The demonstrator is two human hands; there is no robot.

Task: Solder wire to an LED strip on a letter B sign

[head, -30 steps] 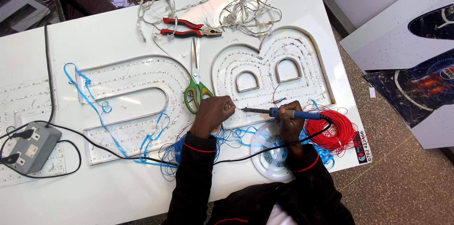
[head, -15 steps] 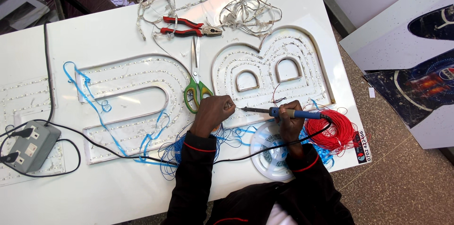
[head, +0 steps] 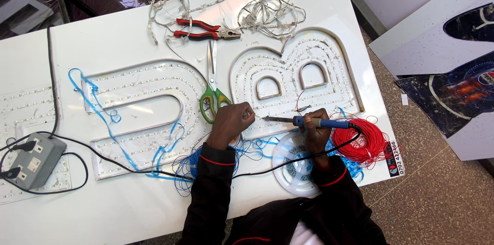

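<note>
Soldering iron (head: 309, 121) work is centred at the near edge of the white desk (head: 128, 34), and the scene is read here from left to right. At the far left a grey socket box (head: 32, 160) is set, from which a black cable (head: 128, 165) is run across toward the person. Next comes a U-shaped channel letter (head: 139, 108) lined with small light strips, with loose blue wire (head: 98, 106) draped over it. Green-handled scissors (head: 212, 98) are laid between that letter and a B-shaped channel letter (head: 293, 77), their long axis running away from the person; red-handled pliers (head: 203, 28) lie farther back. The left hand (head: 231, 124) is closed, fingers pinched on what appears to be a fine wire at the lower left edge of the B-shaped letter, though the wire itself is too small to be made out surely. The iron is held nearly level, its long axis running left to right, tip pointed left and just beside the left hand's fingertips. The right hand (head: 315, 132) is clamped round the blue handle. Both hands are close together, the tip between them. A red wire coil (head: 363, 144) is set at the far right, beside a white reel (head: 296, 168).
</note>
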